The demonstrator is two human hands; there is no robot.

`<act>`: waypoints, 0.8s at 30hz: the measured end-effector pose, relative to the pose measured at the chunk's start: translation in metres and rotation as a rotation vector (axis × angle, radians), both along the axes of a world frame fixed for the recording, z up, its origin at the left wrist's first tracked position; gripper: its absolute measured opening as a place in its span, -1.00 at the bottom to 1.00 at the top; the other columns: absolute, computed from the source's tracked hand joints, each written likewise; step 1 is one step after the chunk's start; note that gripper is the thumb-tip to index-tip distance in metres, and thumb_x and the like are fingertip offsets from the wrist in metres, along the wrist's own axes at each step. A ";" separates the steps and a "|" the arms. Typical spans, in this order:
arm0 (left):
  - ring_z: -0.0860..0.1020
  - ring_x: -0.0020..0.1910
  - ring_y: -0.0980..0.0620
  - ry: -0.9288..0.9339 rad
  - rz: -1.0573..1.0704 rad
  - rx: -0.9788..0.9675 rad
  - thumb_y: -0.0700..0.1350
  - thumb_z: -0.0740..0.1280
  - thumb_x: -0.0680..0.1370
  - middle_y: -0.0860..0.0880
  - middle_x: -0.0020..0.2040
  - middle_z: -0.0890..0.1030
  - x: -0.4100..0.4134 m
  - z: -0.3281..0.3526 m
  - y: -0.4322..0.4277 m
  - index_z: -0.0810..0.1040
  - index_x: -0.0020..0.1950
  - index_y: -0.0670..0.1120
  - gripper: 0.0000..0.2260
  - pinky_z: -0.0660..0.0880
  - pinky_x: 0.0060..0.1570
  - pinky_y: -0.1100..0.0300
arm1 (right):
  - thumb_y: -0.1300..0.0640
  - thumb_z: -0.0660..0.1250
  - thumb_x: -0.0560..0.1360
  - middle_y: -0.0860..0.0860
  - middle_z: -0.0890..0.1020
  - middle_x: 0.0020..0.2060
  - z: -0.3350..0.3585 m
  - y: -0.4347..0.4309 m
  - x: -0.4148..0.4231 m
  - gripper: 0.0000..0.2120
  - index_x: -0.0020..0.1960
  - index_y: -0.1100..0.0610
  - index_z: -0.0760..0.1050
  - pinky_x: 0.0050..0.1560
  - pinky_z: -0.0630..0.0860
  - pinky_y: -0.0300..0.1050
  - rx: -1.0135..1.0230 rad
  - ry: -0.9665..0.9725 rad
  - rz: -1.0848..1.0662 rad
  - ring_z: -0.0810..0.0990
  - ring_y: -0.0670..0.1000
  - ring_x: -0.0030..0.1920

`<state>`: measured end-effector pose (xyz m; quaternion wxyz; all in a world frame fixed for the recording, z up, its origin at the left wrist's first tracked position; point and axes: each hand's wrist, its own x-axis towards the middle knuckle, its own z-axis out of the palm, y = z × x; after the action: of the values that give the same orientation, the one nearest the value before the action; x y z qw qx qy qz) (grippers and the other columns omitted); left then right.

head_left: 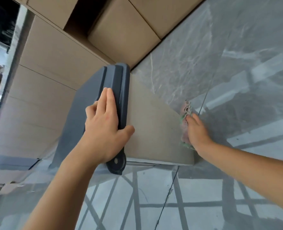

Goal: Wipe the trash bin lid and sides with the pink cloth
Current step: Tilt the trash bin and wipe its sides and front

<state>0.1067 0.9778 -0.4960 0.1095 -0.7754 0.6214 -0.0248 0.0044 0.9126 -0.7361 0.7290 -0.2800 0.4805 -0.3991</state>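
Observation:
The trash bin stands in the middle of the head view, with a dark grey lid (119, 83) on top and a light grey side wall (150, 130) facing me. My left hand (104, 130) grips the lid's near edge, fingers flat on top and thumb under the rim. My right hand (198, 131) presses the pink cloth (186, 110), which has green trim, against the bin's far right edge. Most of the cloth is hidden behind the bin wall and my hand.
Stacked cardboard boxes (51, 67) stand right behind and left of the bin. A glossy grey marble-tile floor (237, 63) spreads to the right and in front. A round hinge (116, 163) sits at the lid's near corner.

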 end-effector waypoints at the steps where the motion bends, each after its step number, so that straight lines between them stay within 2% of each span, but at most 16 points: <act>1: 0.06 0.43 -0.15 0.003 0.004 -0.017 0.15 0.23 0.44 0.19 0.58 -0.10 0.001 0.000 0.001 -0.19 0.56 0.07 -0.18 0.18 0.37 -0.14 | 0.15 0.12 0.67 -0.01 0.45 -0.31 0.010 -0.009 -0.007 -0.69 -0.24 0.06 0.40 -0.25 0.34 -0.11 -0.048 0.049 0.028 0.39 0.00 -0.30; 4: 0.07 0.46 -0.21 -0.008 0.044 -0.054 0.09 0.30 0.48 0.12 0.62 -0.09 -0.001 -0.002 0.002 -0.15 0.58 0.02 -0.17 0.22 0.35 -0.23 | 0.13 0.16 0.65 -0.06 0.39 -0.38 0.055 -0.034 -0.030 -0.62 -0.36 0.05 0.32 -0.21 0.26 -0.08 -0.126 0.102 0.069 0.37 -0.05 -0.32; 7: 0.05 0.48 -0.22 -0.010 0.055 -0.071 0.08 0.30 0.48 0.09 0.63 -0.09 -0.005 -0.003 0.001 -0.13 0.59 -0.01 -0.18 0.20 0.36 -0.25 | 0.10 0.17 0.65 -0.10 0.48 -0.35 0.097 -0.034 -0.027 -0.63 -0.32 -0.01 0.46 -0.34 0.35 -0.22 -0.171 0.027 0.076 0.47 -0.14 -0.38; 9: 0.06 0.48 -0.26 -0.020 0.048 -0.069 0.08 0.29 0.49 0.07 0.63 -0.08 -0.007 -0.004 0.001 -0.13 0.58 -0.03 -0.19 0.21 0.36 -0.27 | 0.11 0.16 0.66 -0.04 0.62 -0.15 0.108 -0.011 -0.008 -0.75 -0.07 -0.09 0.56 -0.26 0.47 -0.26 -0.186 -0.039 0.048 0.58 -0.05 -0.18; 11: 0.07 0.47 -0.29 -0.043 0.028 -0.059 0.09 0.28 0.49 0.05 0.63 -0.06 -0.005 -0.003 -0.002 -0.12 0.58 -0.04 -0.19 0.23 0.35 -0.27 | 0.08 0.15 0.68 -0.03 0.64 0.16 0.109 0.027 0.018 -0.69 0.31 -0.17 0.53 -0.02 0.53 -0.36 -0.223 -0.117 0.055 0.60 -0.05 0.09; 12: 0.09 0.45 -0.29 -0.046 0.026 -0.053 0.10 0.29 0.48 0.05 0.62 -0.04 -0.003 -0.003 -0.003 -0.11 0.58 -0.04 -0.19 0.24 0.34 -0.27 | 0.06 0.14 0.68 -0.06 0.55 0.37 0.105 0.047 0.031 -0.63 0.44 -0.19 0.44 0.24 0.49 -0.31 -0.282 -0.121 0.057 0.54 -0.06 0.30; 13: 0.10 0.44 -0.28 -0.040 0.027 -0.052 0.12 0.29 0.47 0.05 0.61 0.00 -0.002 -0.003 -0.003 -0.09 0.56 -0.03 -0.20 0.25 0.33 -0.26 | 0.02 0.12 0.69 -0.12 0.39 0.53 0.101 0.064 0.043 -0.59 0.51 -0.23 0.32 0.47 0.34 -0.16 -0.371 -0.073 0.049 0.34 -0.07 0.51; 14: 0.13 0.41 -0.28 -0.032 0.029 -0.052 0.15 0.28 0.44 0.04 0.59 0.05 -0.001 -0.003 -0.003 -0.05 0.55 -0.03 -0.20 0.26 0.31 -0.25 | -0.04 0.08 0.69 -0.20 0.23 0.59 0.098 0.078 0.053 -0.56 0.55 -0.27 0.20 0.58 0.14 -0.07 -0.471 0.007 0.035 0.10 -0.12 0.61; 15: 0.14 0.38 -0.28 -0.029 0.029 -0.051 0.16 0.26 0.41 0.02 0.57 0.09 0.000 -0.004 -0.003 -0.03 0.54 -0.04 -0.20 0.26 0.30 -0.24 | -0.11 0.02 0.70 -0.26 0.13 0.60 0.092 0.087 0.061 -0.54 0.58 -0.29 0.10 0.62 0.00 -0.05 -0.555 0.093 0.008 -0.07 -0.17 0.62; 17: 0.15 0.36 -0.29 -0.028 0.037 -0.056 0.17 0.22 0.37 -0.01 0.56 0.13 0.002 -0.005 -0.004 -0.03 0.54 -0.05 -0.17 0.26 0.29 -0.24 | -0.21 -0.10 0.69 -0.26 0.05 0.62 0.079 0.087 0.075 -0.52 0.59 -0.30 -0.03 0.62 -0.12 -0.07 -0.611 0.154 -0.023 -0.17 -0.19 0.63; 19: 0.14 0.37 -0.28 -0.011 0.050 -0.062 0.14 0.26 0.40 0.00 0.57 0.13 0.002 -0.004 -0.004 -0.04 0.55 -0.04 -0.19 0.26 0.29 -0.26 | -0.19 -0.15 0.68 -0.21 0.03 0.64 0.052 0.075 0.083 -0.51 0.60 -0.29 -0.09 0.61 -0.16 -0.11 -0.585 0.201 -0.012 -0.12 -0.16 0.64; 21: 0.14 0.36 -0.27 0.010 0.044 -0.063 0.07 0.32 0.45 0.01 0.57 0.13 0.003 -0.006 -0.005 -0.02 0.55 -0.02 -0.23 0.27 0.28 -0.28 | -0.07 -0.13 0.71 -0.21 -0.04 0.63 0.001 0.062 0.082 -0.53 0.58 -0.26 -0.15 0.60 -0.20 -0.16 -0.476 0.266 0.088 -0.11 -0.10 0.65; 22: 0.14 0.36 -0.27 0.013 0.043 -0.065 0.04 0.33 0.46 0.01 0.56 0.13 0.002 -0.006 -0.004 -0.02 0.54 -0.02 -0.24 0.27 0.28 -0.28 | -0.01 -0.12 0.72 -0.20 -0.05 0.63 -0.027 0.058 0.079 -0.53 0.58 -0.22 -0.14 0.61 -0.19 -0.13 -0.402 0.296 0.162 -0.10 -0.07 0.65; 24: 0.14 0.34 -0.25 0.020 0.042 -0.076 0.01 0.33 0.46 0.02 0.54 0.15 0.003 -0.006 -0.003 0.00 0.52 -0.03 -0.26 0.27 0.26 -0.27 | 0.05 -0.03 0.72 -0.09 0.06 0.65 -0.069 0.053 0.071 -0.50 0.63 -0.10 -0.02 0.64 -0.07 -0.01 -0.224 0.292 0.189 0.01 -0.02 0.65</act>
<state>0.1096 0.9749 -0.5020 0.0743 -0.7922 0.6045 -0.0383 0.0756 0.9655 -0.8050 0.6500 -0.4582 0.5052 -0.3351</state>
